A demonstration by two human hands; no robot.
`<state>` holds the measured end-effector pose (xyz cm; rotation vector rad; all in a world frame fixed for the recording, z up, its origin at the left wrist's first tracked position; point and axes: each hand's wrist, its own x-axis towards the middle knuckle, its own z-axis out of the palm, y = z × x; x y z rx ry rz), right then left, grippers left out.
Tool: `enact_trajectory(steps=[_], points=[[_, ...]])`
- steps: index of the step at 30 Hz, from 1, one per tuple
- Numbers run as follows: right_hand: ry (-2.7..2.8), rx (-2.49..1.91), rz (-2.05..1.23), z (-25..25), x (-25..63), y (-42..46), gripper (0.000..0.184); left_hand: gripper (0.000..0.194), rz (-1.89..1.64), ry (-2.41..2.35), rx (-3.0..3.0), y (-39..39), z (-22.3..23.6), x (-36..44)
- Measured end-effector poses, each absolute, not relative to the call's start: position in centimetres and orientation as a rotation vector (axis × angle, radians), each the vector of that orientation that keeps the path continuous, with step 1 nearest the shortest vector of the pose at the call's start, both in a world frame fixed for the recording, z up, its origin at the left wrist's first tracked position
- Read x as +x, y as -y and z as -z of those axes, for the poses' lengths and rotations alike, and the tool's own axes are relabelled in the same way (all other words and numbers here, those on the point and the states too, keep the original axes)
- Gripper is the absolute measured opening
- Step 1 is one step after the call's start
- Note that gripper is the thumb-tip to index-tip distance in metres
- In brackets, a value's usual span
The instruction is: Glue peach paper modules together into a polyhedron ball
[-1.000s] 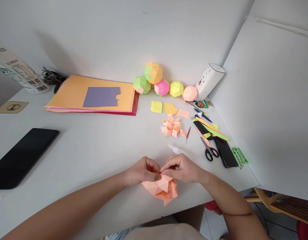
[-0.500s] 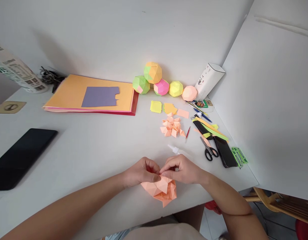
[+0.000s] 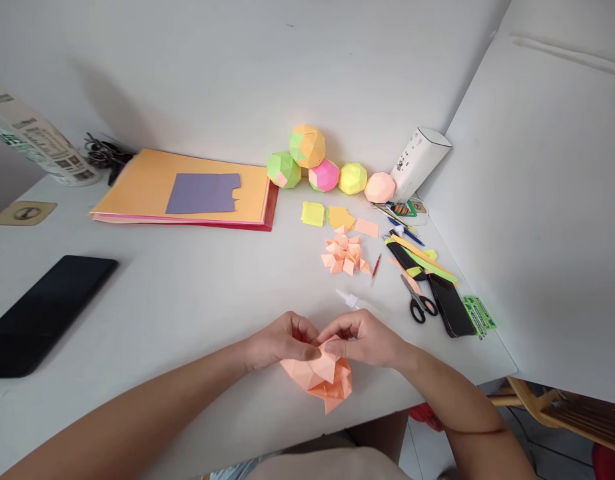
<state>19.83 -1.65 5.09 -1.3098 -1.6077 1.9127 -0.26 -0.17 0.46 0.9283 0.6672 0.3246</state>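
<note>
Both hands grip a peach folded-paper ball (image 3: 314, 377), hollow and open on its lower right side, close to the desk's near edge. My left hand (image 3: 283, 341) pinches its upper left rim between thumb and fingers. My right hand (image 3: 366, 339) is closed on the upper right rim, its fingertips almost meeting the left ones. Just beyond the right hand lies a white nozzle-tipped glue bottle (image 3: 349, 299), mostly hidden. Farther back is a heap of folded peach paper pieces (image 3: 343, 252), with a thin red pen refill (image 3: 376, 267) beside it.
Several finished paper balls (image 3: 307, 147) rest against the wall. Scissors (image 3: 421, 301), a phone (image 3: 450, 307) and paper strips (image 3: 427, 260) lie at right. Stacked coloured paper (image 3: 132, 183) is at back left, a black tablet (image 3: 47, 313) at left. A white box (image 3: 421, 160) leans in the corner.
The hands keep their pinch on the paper ball, with only slight finger movement at its top edge. The whole view has shifted a little.
</note>
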Motion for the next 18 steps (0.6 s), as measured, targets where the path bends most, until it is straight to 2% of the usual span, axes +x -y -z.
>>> enact_trajectory(steps=[8, 18], points=[[1.46, -1.265, -1.965, -4.56, 19.62, 1.69, 0.015, 0.006, -0.328, -0.627, 0.908, -0.02, -0.2, -0.39], [1.423, -1.182, -1.988, -4.23, 19.46, 1.76, 0.014, 0.018, -0.364, -0.544, 0.865, -0.1, -0.31, -0.38]])
